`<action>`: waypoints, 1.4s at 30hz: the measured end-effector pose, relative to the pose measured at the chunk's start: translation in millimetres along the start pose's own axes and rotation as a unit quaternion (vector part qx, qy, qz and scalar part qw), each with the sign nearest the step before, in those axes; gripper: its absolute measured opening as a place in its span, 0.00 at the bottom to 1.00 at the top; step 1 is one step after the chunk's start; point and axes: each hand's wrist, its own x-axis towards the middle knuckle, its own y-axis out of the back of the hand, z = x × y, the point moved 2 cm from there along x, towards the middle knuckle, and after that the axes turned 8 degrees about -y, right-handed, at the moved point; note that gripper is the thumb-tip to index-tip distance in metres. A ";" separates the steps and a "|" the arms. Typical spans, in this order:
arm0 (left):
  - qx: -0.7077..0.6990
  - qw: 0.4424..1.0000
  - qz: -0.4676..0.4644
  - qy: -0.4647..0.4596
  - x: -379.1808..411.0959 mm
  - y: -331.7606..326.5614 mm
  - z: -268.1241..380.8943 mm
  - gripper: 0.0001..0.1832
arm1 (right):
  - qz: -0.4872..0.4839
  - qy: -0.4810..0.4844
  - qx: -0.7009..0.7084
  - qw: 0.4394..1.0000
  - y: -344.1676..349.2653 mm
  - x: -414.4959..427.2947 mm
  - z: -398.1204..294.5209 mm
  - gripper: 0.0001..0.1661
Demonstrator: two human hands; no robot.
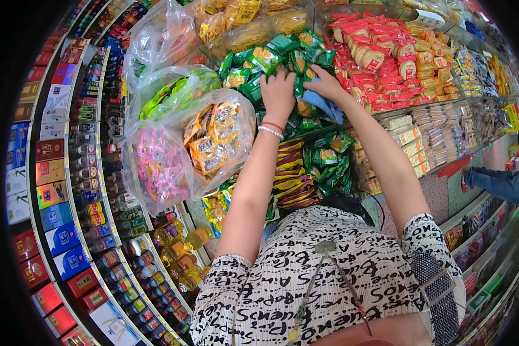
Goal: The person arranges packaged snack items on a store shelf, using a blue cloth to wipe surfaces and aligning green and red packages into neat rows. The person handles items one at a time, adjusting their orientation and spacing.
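Note:
Both my hands reach into a bin heaped with green-wrapped biscuit packets [266,58]. My left hand [278,96] has its fingers bent down among the packets; its fingertips are partly hidden, so I cannot tell whether it grips one. A red cord and a white bead bracelet [271,129] circle that wrist. My right hand [327,88] is just to the right, a blue cloth [323,106] held under its palm. Its thumb and forefinger are apart, close to the green packets.
Clear plastic bags of orange-brown snack packets [218,136], pink packets [162,162] and green packets [177,93] sit at the left. Red-wrapped round crackers [378,56] fill the neighbouring bin. Bottle shelves [88,160] line the left side. A person's jeans-clad leg [497,184] shows at right.

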 end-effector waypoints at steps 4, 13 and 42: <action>-0.086 0.996 -0.031 -0.020 -33.6 12.9 23.8 0.26 | -0.075 0.041 -0.102 0.991 8.9 -36.0 -3.9 0.53; -0.264 0.942 -0.201 0.055 -21.2 95.6 34.7 0.29 | 0.125 0.117 0.021 0.985 47.6 -105.2 -17.8 0.39; -0.117 0.991 0.068 0.007 -10.3 36.9 34.4 0.31 | 0.301 0.225 -0.104 0.921 36.8 -102.1 -18.1 0.27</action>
